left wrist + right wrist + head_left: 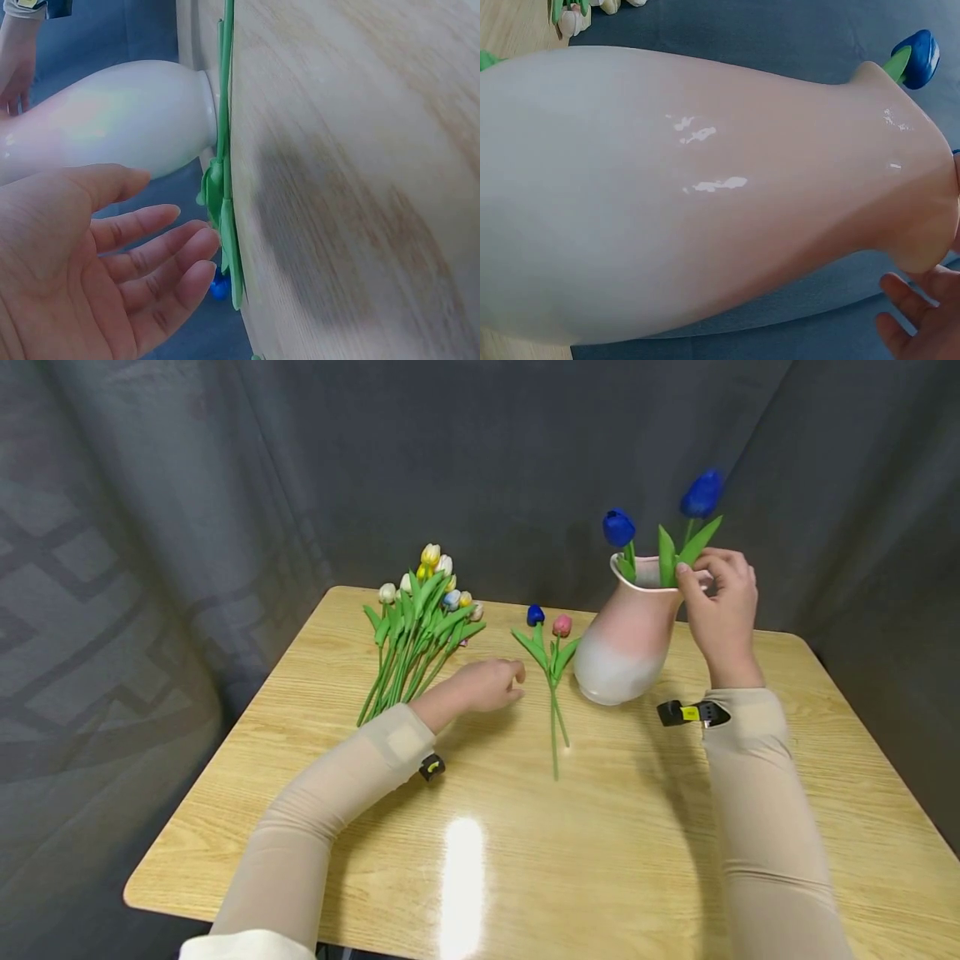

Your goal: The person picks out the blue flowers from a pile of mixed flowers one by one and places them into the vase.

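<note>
A pink-and-white vase (626,639) stands on the wooden table (675,860), right of centre. Two blue tulips rise from its mouth, a lower one (618,527) and a taller one (702,493). At the vase's rim, my right hand (693,575) pinches the taller tulip's stem just under its leaves. My left hand (510,681) rests on the table with relaxed fingers and holds nothing. Just to its right lie a blue tulip (535,614) and a pink tulip (562,625), stems together. In the left wrist view the open palm (112,255) faces those green stems (225,187) and the vase (112,120). The vase (705,195) fills the right wrist view.
A bunch of several white, yellow and pale tulips (416,627) lies on the table's far left part. Dark grey curtains hang behind and to both sides. The table's rounded front edge is close to me.
</note>
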The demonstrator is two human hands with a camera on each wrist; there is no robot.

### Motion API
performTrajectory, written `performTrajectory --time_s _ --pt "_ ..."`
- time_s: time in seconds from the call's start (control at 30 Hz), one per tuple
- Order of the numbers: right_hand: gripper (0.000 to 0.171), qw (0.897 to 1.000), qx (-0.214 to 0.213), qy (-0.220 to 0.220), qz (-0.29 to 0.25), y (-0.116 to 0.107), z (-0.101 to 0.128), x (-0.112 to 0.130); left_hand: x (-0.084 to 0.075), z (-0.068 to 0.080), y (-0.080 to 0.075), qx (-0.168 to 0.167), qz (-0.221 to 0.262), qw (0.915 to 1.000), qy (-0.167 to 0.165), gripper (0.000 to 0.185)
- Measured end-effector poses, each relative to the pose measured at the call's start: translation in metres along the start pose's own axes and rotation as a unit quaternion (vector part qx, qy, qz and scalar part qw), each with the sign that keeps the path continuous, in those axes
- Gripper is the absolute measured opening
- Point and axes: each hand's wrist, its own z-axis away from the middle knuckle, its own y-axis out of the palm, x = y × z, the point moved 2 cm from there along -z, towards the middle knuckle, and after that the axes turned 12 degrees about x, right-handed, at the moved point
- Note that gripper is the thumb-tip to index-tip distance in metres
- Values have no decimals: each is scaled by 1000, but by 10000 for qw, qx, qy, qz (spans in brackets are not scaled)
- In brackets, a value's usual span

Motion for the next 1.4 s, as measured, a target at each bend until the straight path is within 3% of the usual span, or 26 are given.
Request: performTrajectory --time_s 0.5,0.63,0.7,0.77,0.87,1.0,1.1,1.2,1.3,1.4 --pt "34 9997 177 137 -38 -2 1 1 1 -1 2 48 1 10000 9 35" --pt "34 9978 105 30 -652 -6 5 -4 1 -1 1 46 63 10000 18 35" --pt "46 9929 163 -13 -1178 -10 8 -9 2 -1 1 31 117 9999 20 34" --pt "62 9843 339 -7 -1731 -14 11 -16 2 -1 0 3 164 9999 23 34" --pt "74 9604 838 96 -2656 -16 14 -32 2 -1 0 -16 182 9998 15 34" --pt "68 9170 1894 105 -3509 -9 23 -63 3 -1 1 1 134 9999 24 34" --pt "64 9035 2918 343 -3120 -1 33 -86 3 0 2 27 152 9999 60 34" --pt "67 8889 3971 938 -2082 9 43 -106 3 0 4 49 172 9998 75 33" --pt "76 8558 4839 1387 -1193 19 52 -120 2 0 4 59 97 9999 42 33" --pt "79 8261 5321 1568 -991 29 58 -130 2 -1 5 88 38 10000 -3 34"
